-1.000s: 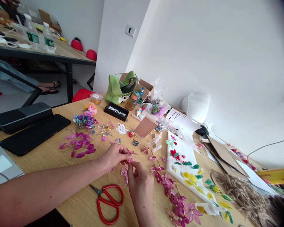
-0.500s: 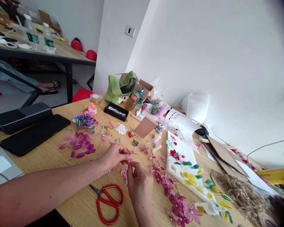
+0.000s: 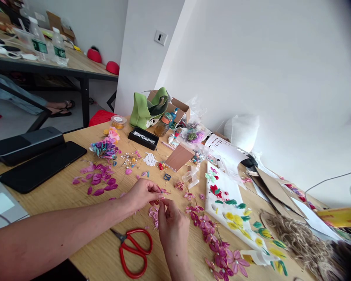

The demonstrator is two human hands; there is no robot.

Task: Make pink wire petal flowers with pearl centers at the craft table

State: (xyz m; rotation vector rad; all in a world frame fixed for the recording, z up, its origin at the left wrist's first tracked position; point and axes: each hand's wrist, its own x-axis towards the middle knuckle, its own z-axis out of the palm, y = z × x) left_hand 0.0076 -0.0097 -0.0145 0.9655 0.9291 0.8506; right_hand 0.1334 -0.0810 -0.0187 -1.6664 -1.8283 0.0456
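Note:
My left hand (image 3: 143, 193) is pinched on a small pink petal piece (image 3: 164, 191) near the middle of the wooden table. Close beside it, my right hand (image 3: 173, 222) has its fingers closed at the lower side of the same piece; what they grip is too small to make out. Red-handled scissors (image 3: 136, 249) lie below my left forearm. Loose magenta petals (image 3: 101, 178) are spread to the left, and a cluster of finished magenta flowers (image 3: 218, 249) lies to the right of my right hand.
A black phone-like slab (image 3: 43, 166) lies at left. Farther back are a black tray (image 3: 143, 138), a green bag (image 3: 148, 111) and a brown card (image 3: 179, 157). A white sheet (image 3: 226, 195) with yellow and green petals lies right, near tangled tan fibre (image 3: 305, 242). Someone's feet show beyond.
Both hands stay nearly in place, still close together. The fingertips have shifted slightly around the small pink piece.

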